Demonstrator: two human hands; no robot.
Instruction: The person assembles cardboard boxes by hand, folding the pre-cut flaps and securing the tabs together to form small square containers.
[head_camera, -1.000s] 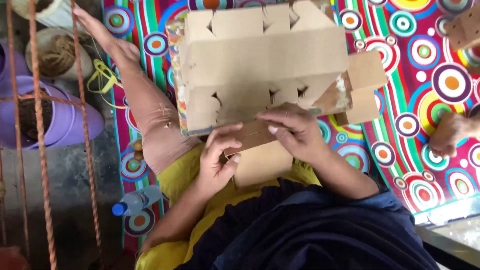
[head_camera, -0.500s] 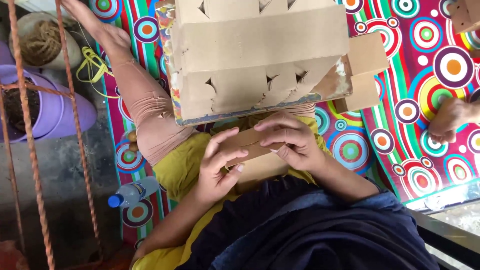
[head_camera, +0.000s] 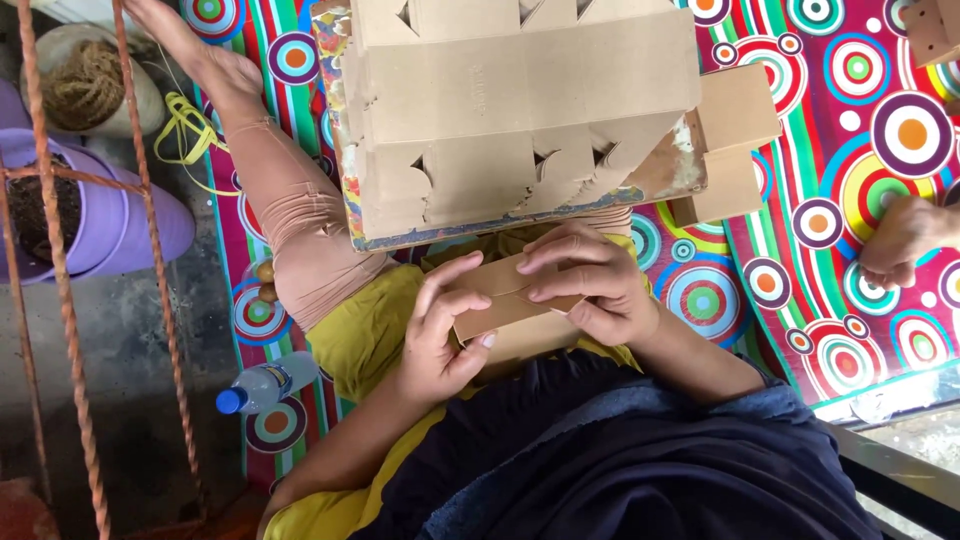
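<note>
— Where is the small cardboard piece (head_camera: 505, 300)?

— It lies on the lap, between both hands, just under the stack of flat cardboard blanks (head_camera: 520, 110).

— How does the left hand (head_camera: 440, 335) hold it?

— Its grip is closed on the left end, the thumb below and the fingers on top.

— And the right hand (head_camera: 585, 280)?

— Its fingers are pressed flat on the upper right part, so this grip is clamped on the same piece.

— What else is near?

— A plastic bottle (head_camera: 265, 382) lies on the colourful mat (head_camera: 870, 170), and another person's hand (head_camera: 905, 240) is at the right edge.
</note>
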